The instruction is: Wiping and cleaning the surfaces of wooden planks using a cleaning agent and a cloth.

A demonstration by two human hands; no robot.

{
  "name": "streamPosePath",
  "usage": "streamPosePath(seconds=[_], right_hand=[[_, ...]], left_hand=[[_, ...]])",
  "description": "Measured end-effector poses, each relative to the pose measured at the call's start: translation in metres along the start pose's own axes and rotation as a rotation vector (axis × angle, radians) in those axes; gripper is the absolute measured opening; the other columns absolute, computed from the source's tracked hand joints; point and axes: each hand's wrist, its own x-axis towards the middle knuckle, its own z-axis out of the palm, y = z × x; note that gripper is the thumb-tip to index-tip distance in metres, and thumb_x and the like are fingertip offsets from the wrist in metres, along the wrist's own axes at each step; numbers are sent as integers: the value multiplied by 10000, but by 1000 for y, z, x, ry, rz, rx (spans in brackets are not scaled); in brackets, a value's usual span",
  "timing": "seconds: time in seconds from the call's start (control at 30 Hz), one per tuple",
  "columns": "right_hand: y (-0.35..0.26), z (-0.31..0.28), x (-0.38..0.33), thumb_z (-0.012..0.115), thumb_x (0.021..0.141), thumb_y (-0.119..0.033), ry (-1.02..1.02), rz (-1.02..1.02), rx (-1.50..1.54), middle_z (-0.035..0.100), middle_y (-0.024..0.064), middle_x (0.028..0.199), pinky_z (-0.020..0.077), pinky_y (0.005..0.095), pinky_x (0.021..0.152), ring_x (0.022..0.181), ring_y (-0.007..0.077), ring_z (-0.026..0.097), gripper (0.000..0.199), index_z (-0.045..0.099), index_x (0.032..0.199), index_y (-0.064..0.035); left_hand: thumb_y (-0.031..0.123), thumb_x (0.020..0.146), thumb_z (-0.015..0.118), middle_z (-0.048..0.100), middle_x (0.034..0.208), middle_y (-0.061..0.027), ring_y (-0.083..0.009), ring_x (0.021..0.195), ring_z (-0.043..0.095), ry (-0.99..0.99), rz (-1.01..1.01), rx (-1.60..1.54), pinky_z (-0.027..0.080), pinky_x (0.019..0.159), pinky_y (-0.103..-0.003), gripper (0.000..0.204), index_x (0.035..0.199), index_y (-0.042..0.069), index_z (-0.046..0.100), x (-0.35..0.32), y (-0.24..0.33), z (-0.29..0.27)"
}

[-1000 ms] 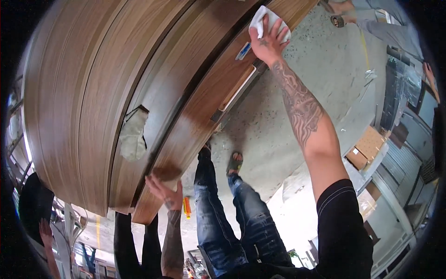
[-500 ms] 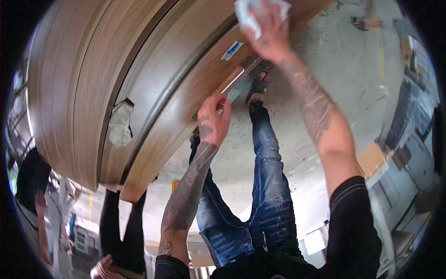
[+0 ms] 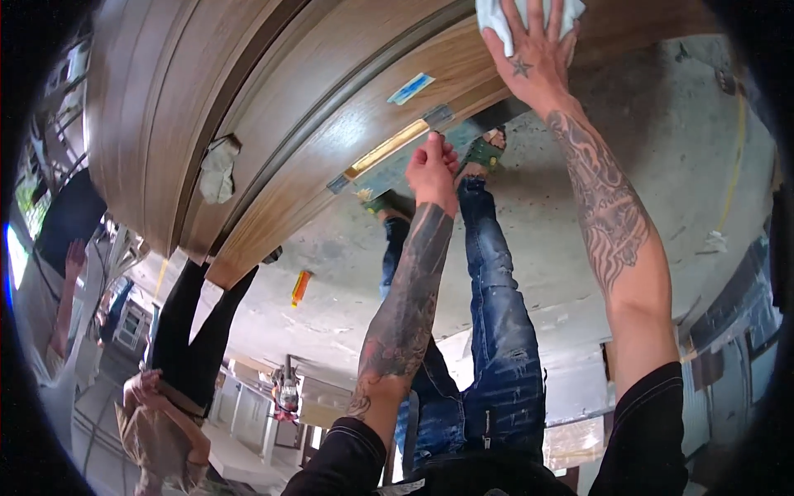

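Note:
My right hand [image 3: 533,66] lies spread on a white cloth [image 3: 494,18], pressing it against the wood-grain board [image 3: 331,153] nearest me. Below it, my left hand [image 3: 432,172] is closed, thumb uppermost, beside the board's edge. Whether anything is inside its curled fingers is hidden. Just left of that hand, a gold-coloured strip [image 3: 389,149] with grey ends is set into the board's edge. A blue-and-white sticker [image 3: 410,88] is stuck on the face above it. Farther left, a crumpled cream-coloured piece [image 3: 219,171] rests on the grooved wood panels.
Wood panels [image 3: 124,124] fill the upper left. A person in black trousers [image 3: 178,322] stands at the lower left, hands [image 3: 142,387] together. Another person's arm [image 3: 66,285] hangs at the left rim. An orange object [image 3: 300,288] lies on the concrete floor [image 3: 645,124]; a red machine [image 3: 286,393] stands beyond.
My right hand and the white cloth have moved right along the board. My left hand has shifted right and slightly up, leaving the gold-coloured strip in sight.

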Motion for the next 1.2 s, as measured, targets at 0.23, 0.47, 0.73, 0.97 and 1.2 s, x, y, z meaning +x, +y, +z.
streamPosePath(seconds=[0.23, 0.47, 0.73, 0.97, 1.2], right_hand=[[7, -7, 1, 522, 972, -406, -35, -86, 11, 140, 221, 1640, 122, 646, 1178, 1498, 491, 88, 681, 317, 1568, -148], [-11, 5, -5, 508, 987, -394, -46, -79, -136, 173, 234, 1613, 172, 622, 1167, 1484, 473, 120, 668, 301, 1571, -146], [-100, 43, -67, 618, 892, -432, 9, -166, 80, 191, 190, 1638, 121, 723, 1124, 1497, 473, 145, 700, 404, 1535, -257], [-134, 56, -93, 703, 814, -362, -95, -567, -10, 147, 118, 1667, 16, 678, 1183, 1536, 400, 52, 835, 332, 1558, -278], [86, -17, 9, 419, 999, -545, 85, 72, -11, 11, 156, 1675, 22, 713, 1153, 1522, 448, -41, 694, 229, 1594, -242]], left_hand=[[206, 960, 642, 703, 974, -130, -209, 839, 683, -167, 133, 698, 552, 724, -333, 297, 1176, 3, 638, 19, -43, -105], [243, 892, 633, 702, 1147, -191, -319, 1072, 672, 242, 212, 1267, 521, 938, -415, 468, 1299, 13, 619, 3, -57, -272], [40, 719, 611, 526, 1332, -229, -423, 1275, 469, 460, 1142, 1193, 386, 1077, -484, 613, 1327, 21, 530, 3, 74, -163], [151, 664, 723, 309, 1521, -283, -484, 1426, 265, 62, 1130, 1470, 274, 1145, -562, 1011, 1542, 21, 240, 23, 120, -111], [455, 543, 946, 141, 1604, -264, -464, 1498, 90, 139, 896, 1751, 194, 1131, -674, 1413, 1589, 63, 80, 9, 116, -99]])
